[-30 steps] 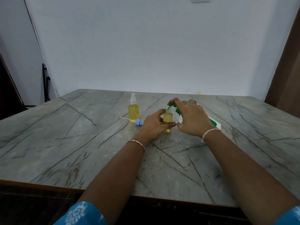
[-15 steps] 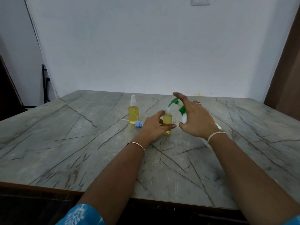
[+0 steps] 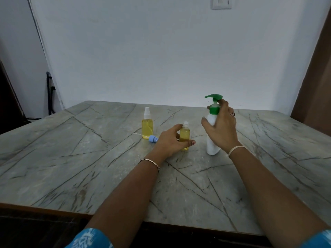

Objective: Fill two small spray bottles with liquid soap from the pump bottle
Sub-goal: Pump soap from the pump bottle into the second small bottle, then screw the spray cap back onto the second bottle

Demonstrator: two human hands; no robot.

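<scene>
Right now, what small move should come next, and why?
Probably the right hand lets go of the pump bottle and reaches for the blue spray cap lying on the table. The open bottle in the left hand looks nearly full of yellow soap but has no cap, while the other bottle is already capped.
</scene>
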